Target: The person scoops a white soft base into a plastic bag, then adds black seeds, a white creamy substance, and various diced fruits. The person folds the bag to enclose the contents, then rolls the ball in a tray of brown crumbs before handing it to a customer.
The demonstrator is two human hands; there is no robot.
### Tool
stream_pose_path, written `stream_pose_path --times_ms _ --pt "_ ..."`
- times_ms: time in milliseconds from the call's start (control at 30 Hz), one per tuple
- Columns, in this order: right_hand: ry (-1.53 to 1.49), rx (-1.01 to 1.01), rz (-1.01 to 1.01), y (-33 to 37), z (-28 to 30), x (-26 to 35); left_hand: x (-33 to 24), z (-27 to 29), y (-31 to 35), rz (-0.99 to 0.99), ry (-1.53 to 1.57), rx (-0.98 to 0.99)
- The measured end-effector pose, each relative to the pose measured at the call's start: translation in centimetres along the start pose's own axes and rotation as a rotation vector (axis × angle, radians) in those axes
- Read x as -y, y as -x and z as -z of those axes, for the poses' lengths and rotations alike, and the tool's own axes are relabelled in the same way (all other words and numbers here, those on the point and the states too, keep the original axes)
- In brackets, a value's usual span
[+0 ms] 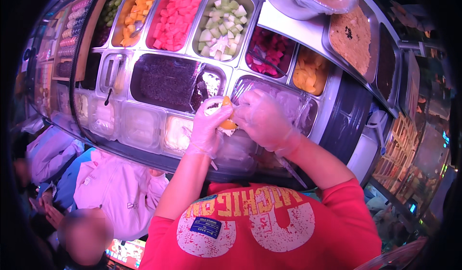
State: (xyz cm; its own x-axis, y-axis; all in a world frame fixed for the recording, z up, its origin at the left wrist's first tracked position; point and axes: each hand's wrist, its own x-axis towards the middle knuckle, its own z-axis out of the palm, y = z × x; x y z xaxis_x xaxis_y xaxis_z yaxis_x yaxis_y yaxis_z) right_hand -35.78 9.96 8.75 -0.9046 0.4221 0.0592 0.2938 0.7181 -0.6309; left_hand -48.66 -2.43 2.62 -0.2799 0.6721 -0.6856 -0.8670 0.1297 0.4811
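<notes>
My gloved left hand (207, 129) is closed around a small round white food piece (211, 104) with something dark inside. Slices of orange fruit (227, 124) stick out on its right side. Against that side press the bent fingers of my gloved right hand (264, 118); what they pinch, if anything, is hidden. Both hands hover over the near edge of a steel tray of dark purple-black food (163, 80), partly under clear film. Under and beyond my right hand sits a film-covered tray of pale pieces (291, 101).
Along the back stand trays of yellow-orange cubes (139, 15), pink-red cubes (175, 17), pale green cubes (224, 27), magenta cubes (269, 53) and orange slices (310, 70). Lidded clear tubs (139, 128) line the near edge. A film-wrapped bowl (298, 0) stands back right. People in pink (113, 188) sit nearby.
</notes>
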Motion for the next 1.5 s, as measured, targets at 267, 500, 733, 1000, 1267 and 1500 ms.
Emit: stream_pose_path --times_ms 267,500,733,1000,1267,1500 --pt "-0.14 0.165 -0.015 -2.9 0.9 -4.7 -0.8 0.8 -1.5 0.107 0.001 0.008" --pt "0.429 0.534 -0.669 -6.2 0.8 -17.0 -1.0 0.5 -1.8 0.146 0.052 0.081" --pt "0.491 0.42 -0.703 -5.7 -0.4 -17.8 -1.4 0.1 -1.6 0.132 0.051 0.074" --pt "0.256 0.429 -0.758 -5.7 -0.7 -16.4 -1.2 0.3 -1.3 0.233 0.293 0.147" --pt "-0.18 0.14 -0.828 -3.5 -0.6 -19.4 -1.0 0.6 -1.4 0.25 0.375 0.208" --pt "-0.794 -0.028 -1.015 -2.2 1.0 -17.4 -0.8 0.4 -1.9 0.249 0.45 0.209"
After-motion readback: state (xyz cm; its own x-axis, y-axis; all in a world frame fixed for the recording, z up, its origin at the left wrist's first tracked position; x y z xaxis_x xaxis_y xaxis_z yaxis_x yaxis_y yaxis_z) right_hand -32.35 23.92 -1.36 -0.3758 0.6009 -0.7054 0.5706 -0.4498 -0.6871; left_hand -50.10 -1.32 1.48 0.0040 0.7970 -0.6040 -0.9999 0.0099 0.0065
